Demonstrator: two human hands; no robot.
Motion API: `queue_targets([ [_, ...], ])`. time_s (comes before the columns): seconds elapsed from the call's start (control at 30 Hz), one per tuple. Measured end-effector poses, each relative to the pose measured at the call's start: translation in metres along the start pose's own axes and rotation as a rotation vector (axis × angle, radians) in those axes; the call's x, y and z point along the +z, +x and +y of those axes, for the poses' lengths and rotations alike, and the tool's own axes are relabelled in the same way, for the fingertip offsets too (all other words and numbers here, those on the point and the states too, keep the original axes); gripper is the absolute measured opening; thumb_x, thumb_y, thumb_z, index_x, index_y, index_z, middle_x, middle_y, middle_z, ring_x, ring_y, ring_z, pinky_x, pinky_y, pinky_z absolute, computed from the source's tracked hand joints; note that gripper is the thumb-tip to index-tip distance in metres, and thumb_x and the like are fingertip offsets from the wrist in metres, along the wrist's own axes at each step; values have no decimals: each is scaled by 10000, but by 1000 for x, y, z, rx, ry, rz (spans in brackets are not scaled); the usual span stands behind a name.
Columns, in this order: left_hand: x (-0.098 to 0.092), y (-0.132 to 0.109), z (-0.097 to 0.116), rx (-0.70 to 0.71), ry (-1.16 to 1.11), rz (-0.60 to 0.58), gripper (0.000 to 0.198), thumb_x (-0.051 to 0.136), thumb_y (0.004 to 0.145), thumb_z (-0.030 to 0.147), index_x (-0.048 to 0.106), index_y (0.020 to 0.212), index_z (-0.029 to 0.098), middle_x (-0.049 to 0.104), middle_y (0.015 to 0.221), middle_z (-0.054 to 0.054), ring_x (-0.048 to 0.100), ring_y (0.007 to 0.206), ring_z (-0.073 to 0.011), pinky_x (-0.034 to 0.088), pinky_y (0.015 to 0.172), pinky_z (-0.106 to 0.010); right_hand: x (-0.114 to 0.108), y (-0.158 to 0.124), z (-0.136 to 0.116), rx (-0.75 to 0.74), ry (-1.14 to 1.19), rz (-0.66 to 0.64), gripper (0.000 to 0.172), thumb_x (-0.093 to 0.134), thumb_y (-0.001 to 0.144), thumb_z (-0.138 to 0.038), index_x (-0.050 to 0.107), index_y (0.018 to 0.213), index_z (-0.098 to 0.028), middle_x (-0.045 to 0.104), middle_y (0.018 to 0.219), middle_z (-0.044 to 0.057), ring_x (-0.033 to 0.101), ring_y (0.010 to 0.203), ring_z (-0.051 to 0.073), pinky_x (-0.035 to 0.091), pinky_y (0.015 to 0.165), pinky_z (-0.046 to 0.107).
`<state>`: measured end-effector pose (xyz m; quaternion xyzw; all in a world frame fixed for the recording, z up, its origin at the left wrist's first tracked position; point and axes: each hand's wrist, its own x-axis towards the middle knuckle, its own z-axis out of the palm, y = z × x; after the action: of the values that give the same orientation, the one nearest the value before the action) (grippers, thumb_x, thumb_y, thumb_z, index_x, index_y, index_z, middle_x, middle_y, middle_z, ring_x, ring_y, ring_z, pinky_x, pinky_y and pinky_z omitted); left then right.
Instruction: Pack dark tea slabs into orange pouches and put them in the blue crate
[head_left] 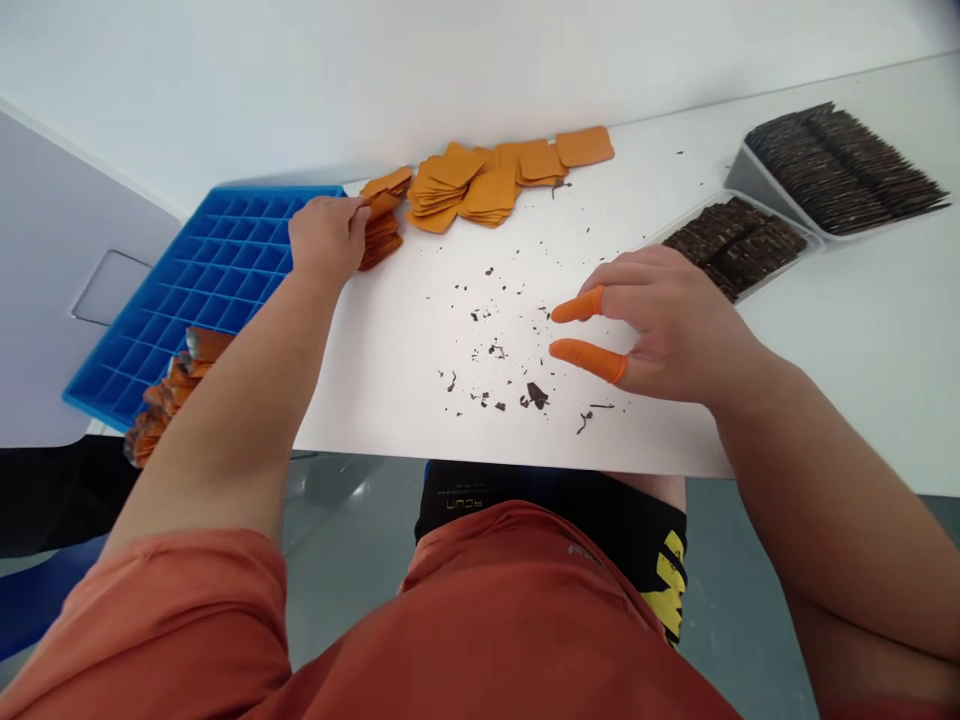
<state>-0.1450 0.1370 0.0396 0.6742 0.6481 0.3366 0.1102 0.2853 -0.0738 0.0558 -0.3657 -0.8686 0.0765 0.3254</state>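
Observation:
My left hand [326, 235] is at the left end of a row of flat orange packets. Its fingers and thumb close on the edge of a small stack of orange packets [382, 240] beside the blue tray; the fingertips are partly hidden. Over the table's right half hovers my right hand [667, 320], with orange finger cots [589, 360] on the thumb and index finger. Those two are spread apart with nothing between them. Just behind this hand is a clear container of dark brown flat strips [731, 240], partly covered by it.
More orange packets [480, 185] lie along the wall. A blue divided tray [232, 240] stands at left, with crumpled filled orange packets [176, 395] at its near edge. A second container holds dark strips [840, 170] at right. Dark crumbs [536, 395] litter the white table [390, 400].

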Motion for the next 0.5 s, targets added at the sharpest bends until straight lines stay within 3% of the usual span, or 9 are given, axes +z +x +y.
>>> queue_targets([
  [0.1, -8, -14, -3, 58, -35, 90, 196, 899, 843, 233, 742, 960, 233, 648, 820, 51, 478, 982, -195, 244, 1243, -401, -3, 2, -1, -16, 21, -35, 480, 517, 1065, -619, 807, 1031, -238, 770, 968, 60, 677, 861, 226, 463, 869, 422],
  [0.23, -14, -33, -3, 135, -83, 181, 287, 904, 822, 267, 779, 1079, 240, 747, 1023, 57, 526, 1101, -212, 245, 1267, -440, -6, 3, -2, -10, 54, -68, 571, 394, 1107, -614, 806, 1004, -232, 755, 922, 62, 657, 822, 216, 444, 827, 412],
  [0.4, -13, -60, 19, 211, -36, 384, 195, 889, 817, 236, 803, 991, 229, 752, 1051, 24, 555, 1111, -225, 318, 1224, -477, -5, 3, -3, 31, 75, -32, 620, 332, 1121, -612, 796, 969, -230, 747, 908, 66, 647, 798, 213, 447, 811, 419],
  [0.5, -10, -72, 32, 205, 87, 422, 129, 835, 887, 223, 793, 1008, 207, 723, 1057, -8, 572, 1104, -231, 366, 1166, -473, -4, 3, -2, 25, 76, -50, 618, 327, 1125, -604, 793, 974, -227, 740, 888, 59, 642, 781, 203, 444, 804, 408],
])
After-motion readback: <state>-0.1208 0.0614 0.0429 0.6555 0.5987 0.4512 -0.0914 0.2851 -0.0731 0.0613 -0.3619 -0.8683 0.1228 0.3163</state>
